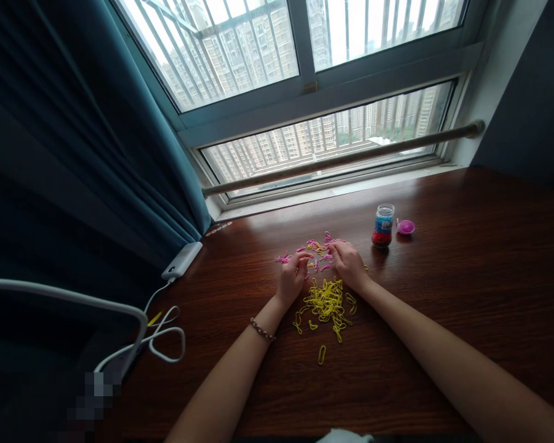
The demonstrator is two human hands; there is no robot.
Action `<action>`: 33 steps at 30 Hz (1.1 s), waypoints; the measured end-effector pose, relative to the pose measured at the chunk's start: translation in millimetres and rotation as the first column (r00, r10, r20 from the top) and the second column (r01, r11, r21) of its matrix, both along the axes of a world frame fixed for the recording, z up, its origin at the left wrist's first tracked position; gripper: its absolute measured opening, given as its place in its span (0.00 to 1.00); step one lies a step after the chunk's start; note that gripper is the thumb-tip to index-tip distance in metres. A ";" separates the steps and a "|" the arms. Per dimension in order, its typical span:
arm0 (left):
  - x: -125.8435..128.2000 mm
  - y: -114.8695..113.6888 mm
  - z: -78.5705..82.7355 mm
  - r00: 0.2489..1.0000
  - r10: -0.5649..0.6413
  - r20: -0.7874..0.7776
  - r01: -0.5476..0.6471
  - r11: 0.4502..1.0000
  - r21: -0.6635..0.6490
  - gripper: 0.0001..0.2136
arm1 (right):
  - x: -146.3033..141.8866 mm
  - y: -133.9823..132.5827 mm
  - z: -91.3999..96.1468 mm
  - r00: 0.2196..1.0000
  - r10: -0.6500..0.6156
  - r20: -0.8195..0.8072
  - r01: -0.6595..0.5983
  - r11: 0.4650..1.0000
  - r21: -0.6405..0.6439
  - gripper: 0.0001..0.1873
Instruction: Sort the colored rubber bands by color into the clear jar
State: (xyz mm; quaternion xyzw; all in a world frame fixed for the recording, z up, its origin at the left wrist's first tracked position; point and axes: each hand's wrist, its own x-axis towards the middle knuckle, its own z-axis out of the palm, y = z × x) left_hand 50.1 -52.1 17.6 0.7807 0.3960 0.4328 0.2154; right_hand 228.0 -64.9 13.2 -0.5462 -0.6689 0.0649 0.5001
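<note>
Paper clips, mid-frame on the wooden desk (443, 320). Two groups: pink paper clips (321, 249) scattered just above centre, yellow paper clips (327, 303) heaped just below them, one stray yellow clip (322, 354) lower down.

Left hand (292, 277): fingers curled together at the pink scatter's left edge; whether a clip is pinched cannot be told. Right hand (348, 263): fingertips bent down onto the pink clips, grip likewise hidden.

Handling, judged: clips light, stiff, small, smooth-coated; likely to slide on the polished wood and snag each other in the heap. Best taken singly by a fingertip pinch across the loop.

Room: small jar (383, 226) and its pink lid (405, 227) stand right of the hands, near but apart. Bare wood is wide to the right and below. White cable (166, 335) and charger (182, 261) lie at the desk's left edge, curtain (96, 141) beyond.
</note>
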 end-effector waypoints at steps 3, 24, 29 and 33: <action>1.4 -4.3 0.2 0.997 -0.072 -0.018 0.072 0.997 0.008 0.10 | -0.2 5.6 -6.3 0.995 0.072 0.062 -0.071 0.997 -0.010 0.13; -1.9 7.7 11.2 0.820 0.302 -0.487 -0.160 0.937 0.312 0.12 | -1.4 11.0 -22.8 0.959 0.129 0.254 -0.112 0.991 -0.079 0.13; -1.1 14.8 3.2 0.764 0.222 -0.606 -0.122 0.972 0.203 0.17 | -1.8 10.6 -21.0 0.956 0.126 0.265 -0.112 0.991 -0.070 0.13; -1.2 19.3 -1.2 0.740 0.152 -0.655 -0.106 0.988 0.110 0.19 | -2.0 9.6 -21.1 0.954 0.136 0.268 -0.117 0.989 -0.087 0.13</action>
